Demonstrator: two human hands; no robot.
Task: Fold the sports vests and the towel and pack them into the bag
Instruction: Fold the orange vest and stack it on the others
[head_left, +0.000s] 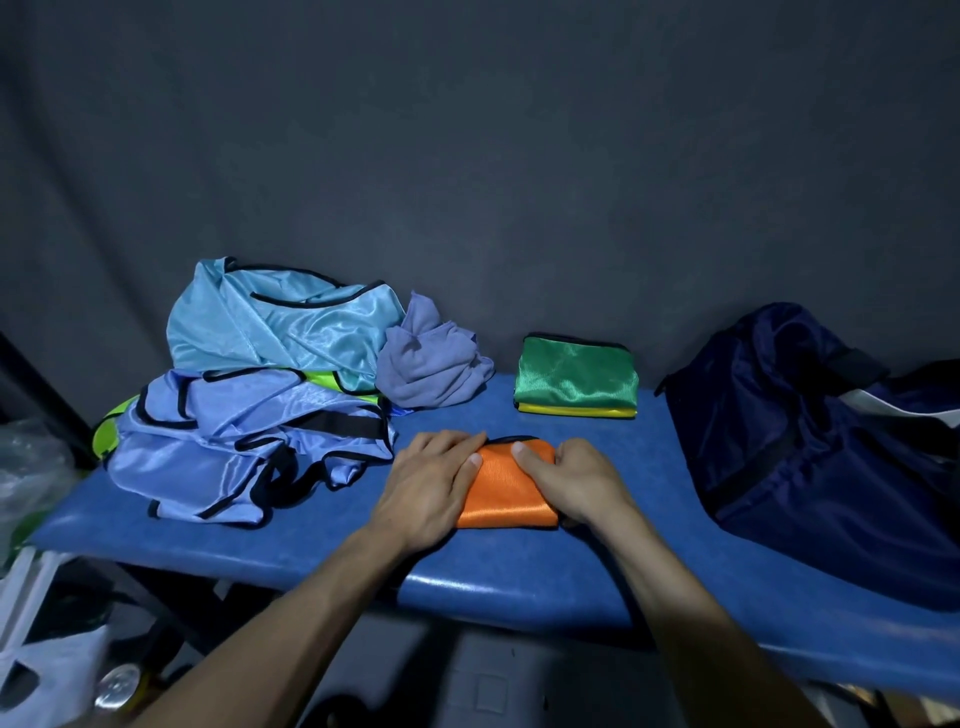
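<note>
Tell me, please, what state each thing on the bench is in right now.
orange vest: folded small, flat on the bench, held at both sides.
left hand: fingers flat, pressing the orange vest.
right hand: gripping the vest's right edge.
green vest: folded, stacked on a folded yellow vest.
light blue vests: unfolded, heaped.
towel: crumpled.
bag: slumped; opening not visible.

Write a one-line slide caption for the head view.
Both hands, left and right, press a folded orange vest flat on the blue bench; unfolded vests and navy bag wait alongside.
</note>
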